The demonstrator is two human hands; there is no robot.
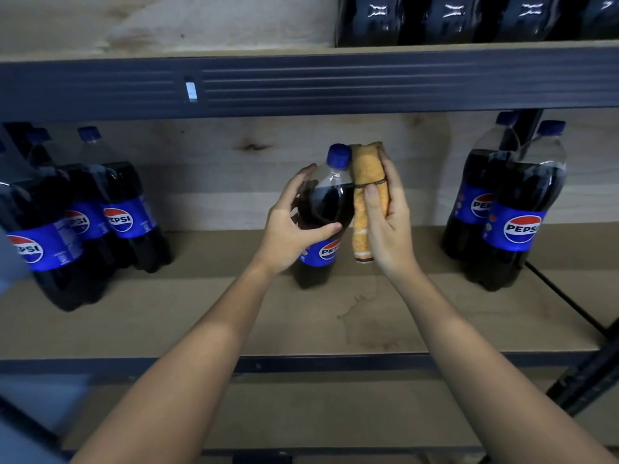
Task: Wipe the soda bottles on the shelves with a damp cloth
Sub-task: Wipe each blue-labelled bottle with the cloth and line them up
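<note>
Head view looks down on a soda bottle (326, 216) standing upright near the middle of a wooden shelf (167, 316), its blue cap (339, 156) screwed on. Dark cola fills it up to the shoulder; the neck above is clear. A blue Pepsi label wraps its lower half.

The left hand (294, 226) grips the bottle around its upper body, fingers curled over the far side and thumb across the front just above the label. The right hand (385, 216) holds an orange cloth (368, 195), bunched into a long roll, with fingers wrapped behind it and thumb pressed on its front. The cloth lies against the bottle's right side, reaching from beside the cap down to about label height, where a pale and brown border shows at its lower end.

On the same shelf, to the left, stands a group of larger bottles (83, 222), also capped in blue and filled with dark cola, leaning in the wide lens. To the right stand two more large bottles (512, 209) of the same kind, close together, well apart from the held one.

Above runs a dark metal shelf beam (335, 82), and on the upper shelf sit shrink-wrapped packs of dark bottles (469, 18), seen only at their bases.
</note>
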